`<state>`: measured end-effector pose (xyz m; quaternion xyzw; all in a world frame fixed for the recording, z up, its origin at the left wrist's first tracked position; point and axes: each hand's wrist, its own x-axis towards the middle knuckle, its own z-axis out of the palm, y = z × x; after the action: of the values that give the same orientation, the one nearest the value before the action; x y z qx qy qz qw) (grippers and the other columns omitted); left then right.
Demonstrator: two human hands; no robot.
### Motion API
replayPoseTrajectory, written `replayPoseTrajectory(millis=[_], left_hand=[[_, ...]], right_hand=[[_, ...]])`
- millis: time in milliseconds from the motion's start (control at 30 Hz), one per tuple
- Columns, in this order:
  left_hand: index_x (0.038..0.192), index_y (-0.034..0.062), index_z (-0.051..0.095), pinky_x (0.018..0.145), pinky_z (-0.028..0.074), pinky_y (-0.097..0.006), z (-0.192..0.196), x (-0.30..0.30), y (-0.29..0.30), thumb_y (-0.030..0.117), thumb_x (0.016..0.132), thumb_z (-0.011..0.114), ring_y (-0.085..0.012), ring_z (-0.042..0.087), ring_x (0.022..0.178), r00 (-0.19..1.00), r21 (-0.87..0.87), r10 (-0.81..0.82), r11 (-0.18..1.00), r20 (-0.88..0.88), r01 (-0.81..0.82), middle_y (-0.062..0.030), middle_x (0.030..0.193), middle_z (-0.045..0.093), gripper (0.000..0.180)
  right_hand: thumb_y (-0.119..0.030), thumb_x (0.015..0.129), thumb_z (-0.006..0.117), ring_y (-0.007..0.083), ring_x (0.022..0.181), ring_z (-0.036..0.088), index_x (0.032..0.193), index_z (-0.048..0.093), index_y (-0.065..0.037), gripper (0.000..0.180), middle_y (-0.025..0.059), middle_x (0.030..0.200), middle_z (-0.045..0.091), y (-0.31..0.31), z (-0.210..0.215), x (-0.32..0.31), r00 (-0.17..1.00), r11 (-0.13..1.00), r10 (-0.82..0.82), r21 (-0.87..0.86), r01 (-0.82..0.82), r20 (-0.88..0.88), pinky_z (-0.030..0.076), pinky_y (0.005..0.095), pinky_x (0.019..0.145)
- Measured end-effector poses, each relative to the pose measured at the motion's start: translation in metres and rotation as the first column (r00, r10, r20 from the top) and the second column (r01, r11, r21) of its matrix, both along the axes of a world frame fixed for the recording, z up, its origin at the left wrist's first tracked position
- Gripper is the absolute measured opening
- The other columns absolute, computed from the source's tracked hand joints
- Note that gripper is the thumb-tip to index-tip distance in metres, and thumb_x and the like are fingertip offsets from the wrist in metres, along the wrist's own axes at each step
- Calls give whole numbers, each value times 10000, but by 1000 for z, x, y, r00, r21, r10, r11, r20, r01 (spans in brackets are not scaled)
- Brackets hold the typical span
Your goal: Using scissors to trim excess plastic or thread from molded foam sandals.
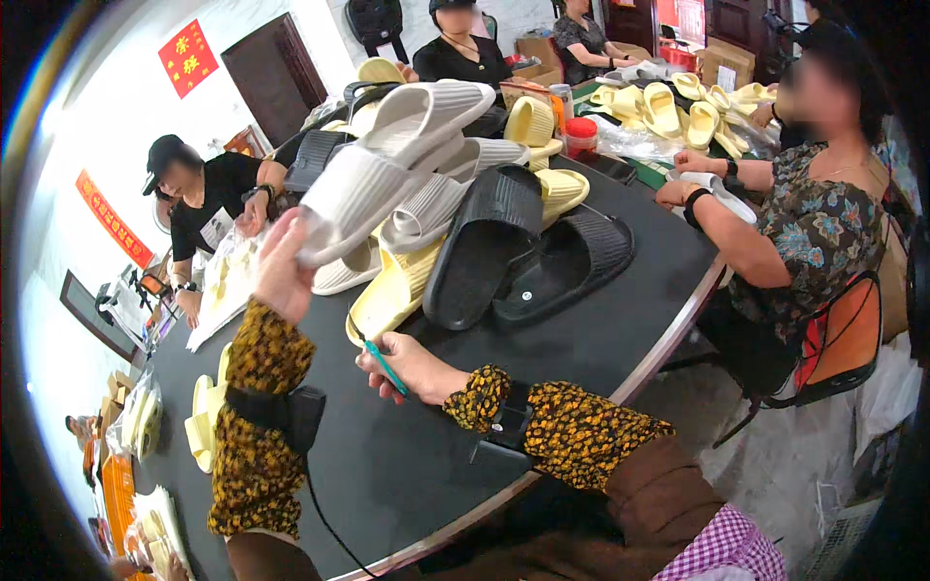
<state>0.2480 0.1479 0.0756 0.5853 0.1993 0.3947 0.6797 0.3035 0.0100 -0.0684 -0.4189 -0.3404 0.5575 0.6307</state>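
My left hand (283, 266) is raised at the left of the pile, its fingers closed on the near end of a white slide slipper (351, 192), slightly blurred. Lower and to the right, my right hand (417, 368) is closed round a slim teal-handled tool (386, 365) with a thin dark tip; its exact kind does not show. That tip is close to a yellow slipper (392, 290) on the table. Beside it lie a black slipper (484, 242) and another black slipper (572, 266). A light grey slipper (426, 121) tops the heap behind my left hand.
The dark round table (581, 353) has a pale edge. Yellow slippers (205, 416) lie at its left. A person (804, 203) at the right handles a white slipper; others sit around the far side. More yellow slippers (664, 111) and a red-lidded jar (581, 136) are farther back.
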Motion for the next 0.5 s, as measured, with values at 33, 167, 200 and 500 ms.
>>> replayPoseTrajectory(millis=[33,167,200,500], left_hand=[[1305,12,402,917,436,-339,-5,15,-1,142,899,564,-205,520,1103,1000,13,-1,1000,-7,1,-85,1207,531,456],[1368,-36,255,909,439,-342,-30,35,14,73,874,574,-206,507,1117,995,48,-58,997,-79,62,-144,1264,463,598],[1368,-36,255,909,439,-342,-34,36,16,73,874,574,-206,507,1117,995,44,-64,997,-83,68,-144,1264,463,598],[1390,17,278,739,470,-317,-44,20,11,51,783,600,-176,533,928,942,121,-31,990,-334,76,-113,1107,467,688]], right_hand=[[-326,834,623,109,505,536,1008,501,-23,370,44,694,555,0,1,-1,1000,1000,16,-15,-16,6,407,243,380],[-326,828,626,101,519,545,995,497,-33,361,36,692,559,-2,2,-1,1000,1000,22,-16,-23,-20,424,232,391],[-322,829,627,103,519,547,1002,494,-25,368,40,691,560,-3,2,0,1000,1000,12,-15,-13,-27,426,234,391],[-288,839,625,133,494,542,1081,472,22,423,70,689,557,0,3,5,1000,1000,-10,-17,10,-18,407,268,382]])
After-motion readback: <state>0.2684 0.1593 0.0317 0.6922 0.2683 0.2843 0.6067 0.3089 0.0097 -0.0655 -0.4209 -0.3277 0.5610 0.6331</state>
